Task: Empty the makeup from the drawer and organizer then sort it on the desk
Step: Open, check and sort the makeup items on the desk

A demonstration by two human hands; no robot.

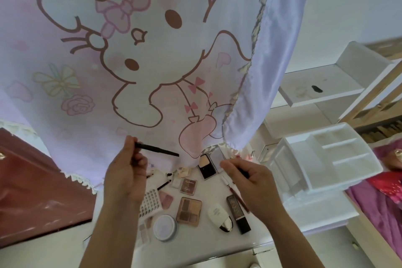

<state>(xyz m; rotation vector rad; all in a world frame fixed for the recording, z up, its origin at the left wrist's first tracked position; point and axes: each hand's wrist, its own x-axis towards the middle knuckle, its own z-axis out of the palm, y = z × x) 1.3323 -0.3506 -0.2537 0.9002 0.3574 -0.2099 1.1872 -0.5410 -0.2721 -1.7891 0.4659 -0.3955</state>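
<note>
While left hand (126, 172) pinches it, black pencil (156, 148) points right.

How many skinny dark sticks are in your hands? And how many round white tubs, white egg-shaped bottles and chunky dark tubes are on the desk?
2 dark makeup sticks: one in the left hand, one in the right hand
1 round white tub
1 white egg-shaped bottle
1 chunky dark tube
Total: 5

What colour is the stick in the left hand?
Black. The pencil in the left hand shows best, head view.
</note>
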